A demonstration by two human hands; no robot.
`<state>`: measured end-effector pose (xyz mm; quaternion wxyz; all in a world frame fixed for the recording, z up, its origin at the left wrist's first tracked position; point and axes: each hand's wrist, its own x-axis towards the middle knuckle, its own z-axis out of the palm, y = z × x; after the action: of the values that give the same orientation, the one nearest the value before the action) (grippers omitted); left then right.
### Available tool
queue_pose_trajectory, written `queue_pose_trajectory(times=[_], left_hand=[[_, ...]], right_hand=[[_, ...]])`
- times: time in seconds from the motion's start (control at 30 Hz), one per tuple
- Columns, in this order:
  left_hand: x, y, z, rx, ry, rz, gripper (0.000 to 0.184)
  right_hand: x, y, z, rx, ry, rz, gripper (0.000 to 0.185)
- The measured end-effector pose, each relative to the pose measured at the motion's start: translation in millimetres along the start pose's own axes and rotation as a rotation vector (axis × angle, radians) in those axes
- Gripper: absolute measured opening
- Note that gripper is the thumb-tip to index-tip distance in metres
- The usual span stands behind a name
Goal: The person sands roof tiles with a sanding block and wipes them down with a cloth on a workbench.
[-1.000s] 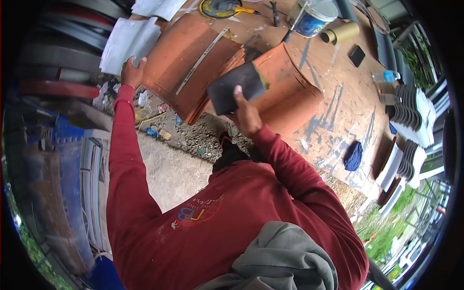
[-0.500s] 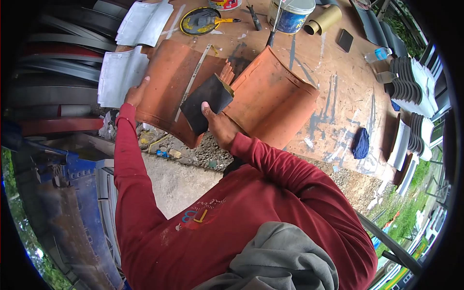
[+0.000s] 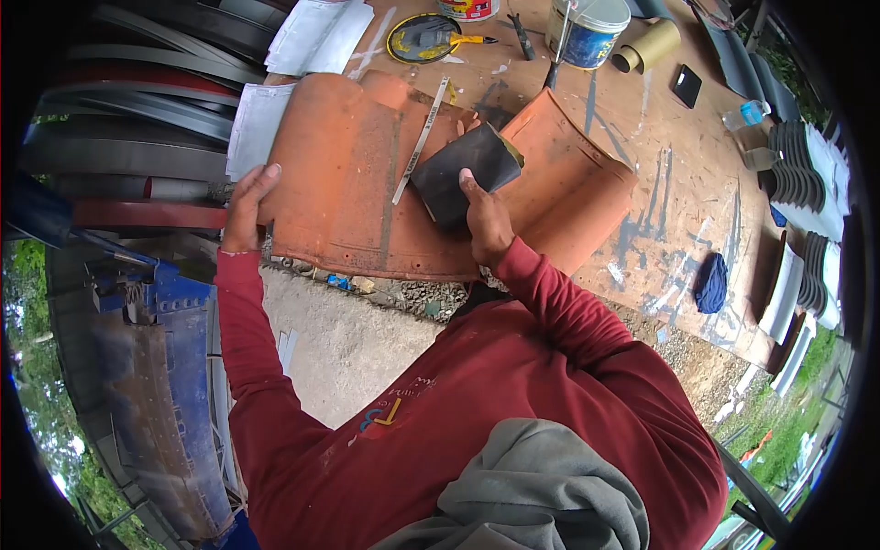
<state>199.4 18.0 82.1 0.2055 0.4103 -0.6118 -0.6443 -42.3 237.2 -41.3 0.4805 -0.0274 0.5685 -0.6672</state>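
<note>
Tabletop (image 3: 683, 174) — right hand (image 3: 490, 223), thumb (image 3: 469, 181) atop sheet (image 3: 456, 161)

No full word is legible. Small or distorted lettering stands on the white strip (image 3: 422, 142) across the left orange tile (image 3: 316, 174), the far blue-labelled bucket (image 3: 588, 46) and the maroon sweatshirt (image 3: 513, 394).

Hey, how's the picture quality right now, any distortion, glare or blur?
In the head view, strong fisheye distortion with black corners; in the head view, washed-out glare among the foliage at far left; also in the head view, soft daylight on the clay tile and dark sheet, which looks reasonably sharp.
</note>
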Motion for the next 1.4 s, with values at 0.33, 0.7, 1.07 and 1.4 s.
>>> queue_pose_trajectory(times=[0.33,0.7,1.07,1.4], left_hand=[[-31.5,114.5,172.8,0.143,-0.377,0.336,0.037],[75.9,131.2,571.6,0.492,-1.085,0.089,0.025],[21.5,85.5,690.6,0.075,-0.984,-0.097,0.050],[28.2,49.5,677.8,0.389,-0.576,0.621,0.056]], right_hand=[[-71.1,10.7,-121.6,0.236,0.218,-0.309,0.057],[-172.1,-39.4,-265.1,1.099,0.329,-0.067,0.044],[-166.6,-119.2,-354.3,1.183,0.333,-0.163,0.045],[-176.7,-63.0,-487.6,-0.571,0.738,-0.689,0.053]])
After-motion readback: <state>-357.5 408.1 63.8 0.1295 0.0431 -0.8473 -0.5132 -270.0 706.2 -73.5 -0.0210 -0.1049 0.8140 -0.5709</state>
